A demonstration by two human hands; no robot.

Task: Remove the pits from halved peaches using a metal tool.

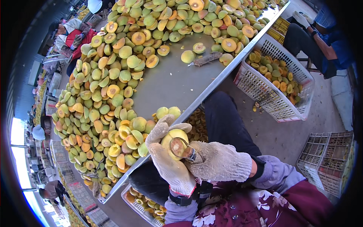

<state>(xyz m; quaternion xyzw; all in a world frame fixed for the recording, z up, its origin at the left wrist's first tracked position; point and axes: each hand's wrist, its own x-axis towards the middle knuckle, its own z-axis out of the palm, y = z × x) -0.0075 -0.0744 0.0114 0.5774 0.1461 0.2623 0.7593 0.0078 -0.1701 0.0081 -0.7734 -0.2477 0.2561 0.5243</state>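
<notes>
My left hand (161, 161), in a knitted work glove, cups a halved peach-like fruit (166, 139) with its cut face up. My right hand (219, 163), gloved the same way, grips a ring-bladed pitting tool (189, 153). The tool's metal loop lies over the brown stone area at the middle of the cut face. Both hands are close together above the table's near edge, over my lap. Just beyond my left fingers, two fruit pieces (168, 112) rest on the metal table (167, 85). My right fist hides most of the tool's handle.
Halved fruits (96, 93) are heaped along the table's left and far sides. A tool with a wrapped handle (208, 58) lies on the metal. White plastic crates (272, 99) with fruit stand at right and below. A co-worker (320, 48) sits at the upper right; others work at left.
</notes>
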